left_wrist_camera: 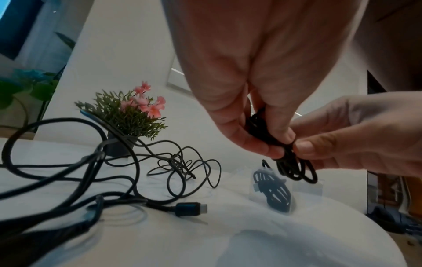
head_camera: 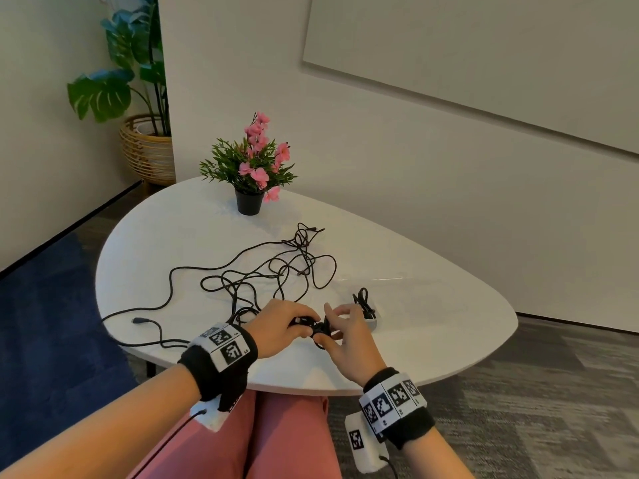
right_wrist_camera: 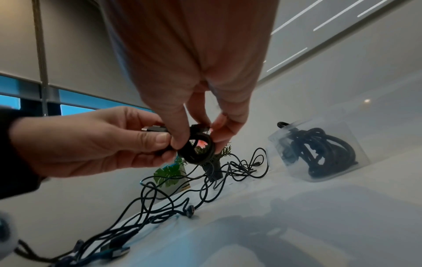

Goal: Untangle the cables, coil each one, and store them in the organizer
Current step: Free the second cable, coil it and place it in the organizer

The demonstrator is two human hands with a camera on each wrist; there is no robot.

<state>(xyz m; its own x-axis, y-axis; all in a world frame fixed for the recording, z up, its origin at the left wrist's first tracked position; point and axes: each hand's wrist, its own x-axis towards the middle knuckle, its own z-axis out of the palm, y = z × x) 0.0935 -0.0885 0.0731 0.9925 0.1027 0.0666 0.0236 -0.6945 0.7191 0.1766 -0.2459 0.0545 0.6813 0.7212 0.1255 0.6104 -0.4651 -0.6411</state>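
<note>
A small coiled black cable (head_camera: 317, 329) is held just above the white table (head_camera: 432, 326) near its front edge. My left hand (head_camera: 297, 324) pinches one side of the coil (left_wrist_camera: 294, 168) and its plug end. My right hand (head_camera: 333, 326) pinches the other side with thumb and fingers around the loop (right_wrist_camera: 197, 150). The clear plastic organizer (head_camera: 370, 316) stands just right of the hands and holds another coiled black cable (right_wrist_camera: 319, 153). A tangle of black cables (head_camera: 276, 271) spreads over the table behind and left of the hands.
A black pot of pink flowers (head_camera: 249, 202) stands at the table's far side. One loose plug (head_camera: 140, 320) lies near the left edge, and another plug (left_wrist_camera: 191, 209) lies near the left wrist. A large plant in a wicker basket (head_camera: 147, 150) stands on the floor.
</note>
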